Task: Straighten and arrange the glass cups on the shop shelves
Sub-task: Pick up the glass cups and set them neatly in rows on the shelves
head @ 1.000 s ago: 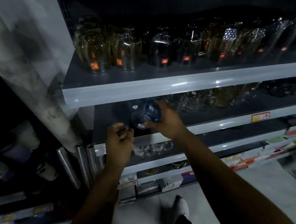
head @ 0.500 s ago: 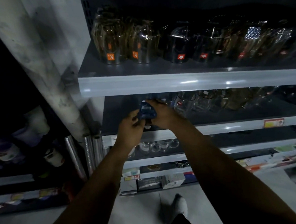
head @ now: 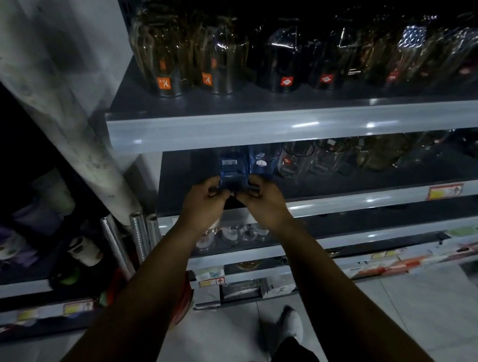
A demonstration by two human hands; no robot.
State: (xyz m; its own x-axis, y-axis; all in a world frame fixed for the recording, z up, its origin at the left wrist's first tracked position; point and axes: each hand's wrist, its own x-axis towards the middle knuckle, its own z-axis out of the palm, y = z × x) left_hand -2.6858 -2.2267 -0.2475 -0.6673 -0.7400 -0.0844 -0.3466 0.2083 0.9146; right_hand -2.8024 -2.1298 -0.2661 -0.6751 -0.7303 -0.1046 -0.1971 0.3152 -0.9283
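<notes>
Although the light was poor, the stage of the job could be read fairly well. Just above the centre of the frame, on the second shelf (head: 343, 181), a blue cup (head: 232, 170) stood with its barcode label facing out. It was touching or almost touching a second blue cup (head: 262, 163) on its right. The left hand (head: 203, 203) and the right hand (head: 264, 204) each had fingers curled in round the foot of the first cup, one on either side, so it was gripped between them. Whether its base was down on the shelf or just above it, I could not tell. By my reading it was being squared up beside its twin, a placement nearly finished but not let go.

Apparently done: the wrapped glasses (head: 168, 60) along the top shelf (head: 257, 127), across the upper frame, stood in a fair row. Apparently left: the clear cups (head: 297, 158) and the amber cups (head: 377, 151), right of centre, looked crowded and tilted, though blur made that uncertain.

As for room, the top shelf's front lip hung right over the blue cups, so headroom was slight. Any lift would likely have had to come forward rather than straight up. Left of the held cup, bare dark shelf ran towards the pillar (head: 61, 93) at the frame's left, the one open side. A bare strip also lay between the cups and the second shelf's front edge. To the right the glass stood close, and a knuckle could easily have knocked it.
</notes>
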